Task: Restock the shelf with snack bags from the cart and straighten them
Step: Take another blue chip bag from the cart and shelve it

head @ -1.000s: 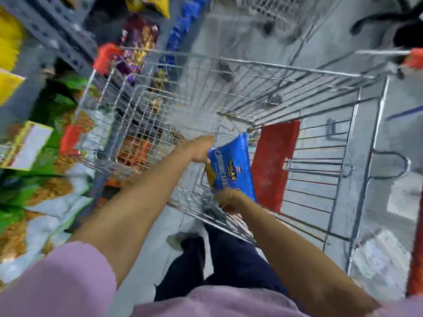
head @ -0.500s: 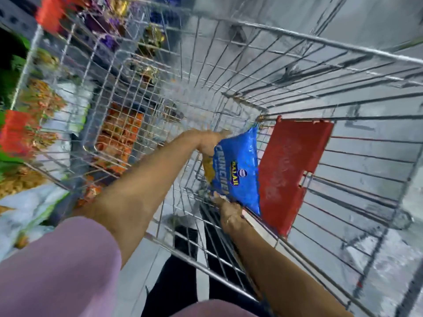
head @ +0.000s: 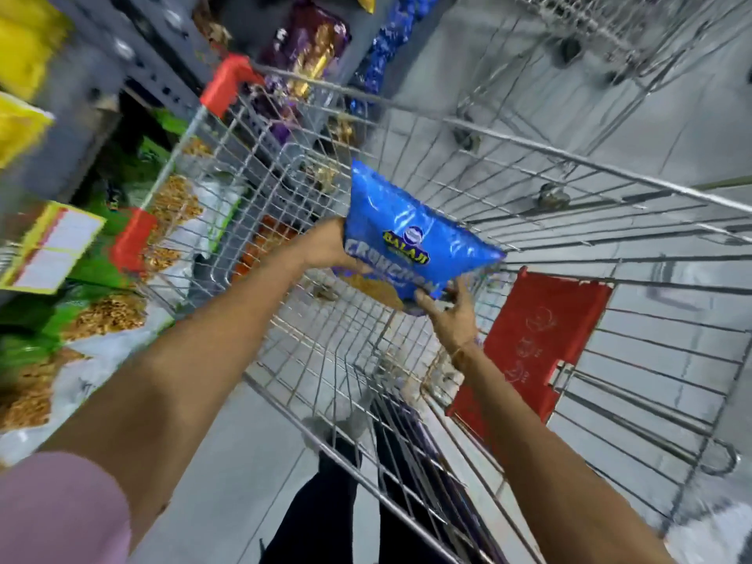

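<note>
left hand and right hand both grip blue snack bag above cart.

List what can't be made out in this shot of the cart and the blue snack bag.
- Blue snack bag, head view: its lower print is covered by the left hand and right hand.
- Shelf bags, head view: motion blur makes labels unreadable.
- Price tag: text blurred.
- Cart: far side cut off by the right edge.
- Red flap: markings too faint to read.
</note>
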`<state>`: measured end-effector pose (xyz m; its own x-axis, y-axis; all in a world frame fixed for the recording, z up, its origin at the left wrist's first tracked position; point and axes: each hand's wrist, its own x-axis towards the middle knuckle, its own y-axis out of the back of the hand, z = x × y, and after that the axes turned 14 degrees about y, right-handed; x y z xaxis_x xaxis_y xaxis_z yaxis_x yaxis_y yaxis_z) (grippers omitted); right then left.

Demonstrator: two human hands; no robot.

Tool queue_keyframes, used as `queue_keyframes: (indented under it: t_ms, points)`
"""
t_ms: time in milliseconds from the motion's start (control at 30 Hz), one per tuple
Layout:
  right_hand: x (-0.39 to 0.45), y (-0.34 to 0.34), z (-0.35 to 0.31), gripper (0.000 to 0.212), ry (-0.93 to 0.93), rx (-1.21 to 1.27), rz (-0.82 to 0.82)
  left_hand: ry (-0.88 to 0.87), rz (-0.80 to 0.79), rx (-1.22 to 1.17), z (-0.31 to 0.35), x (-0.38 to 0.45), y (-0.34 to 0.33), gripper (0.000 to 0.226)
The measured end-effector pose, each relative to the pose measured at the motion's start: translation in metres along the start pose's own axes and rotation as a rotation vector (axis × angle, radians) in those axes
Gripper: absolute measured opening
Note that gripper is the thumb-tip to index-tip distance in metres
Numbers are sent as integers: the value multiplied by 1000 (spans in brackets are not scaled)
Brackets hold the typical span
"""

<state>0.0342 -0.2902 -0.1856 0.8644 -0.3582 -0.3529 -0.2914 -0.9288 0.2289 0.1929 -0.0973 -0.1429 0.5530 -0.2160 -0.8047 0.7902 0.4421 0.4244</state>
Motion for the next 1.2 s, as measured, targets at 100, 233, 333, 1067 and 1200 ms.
queue_keyframes:
  t_ms: [100,233,333,1067,1200]
  points:
    - [22,3,-44,59,159,35,-106,-22,179,-93,7,-39,35,42]
    - [28,-4,-123,42,403,147,-213,-103,326,-178,16,-94,78,54]
    - [23,-8,-184,43,520,225,-256,-173,435,-304,22,-155,109,53]
    - [-203,-114,-595,24,1040,762,-833,-595,1277,-712,-22,-588,209,53]
    - [-223,-151,-636,24,1006,768,-963,-545,1383,-752,-41,-632,231,54]
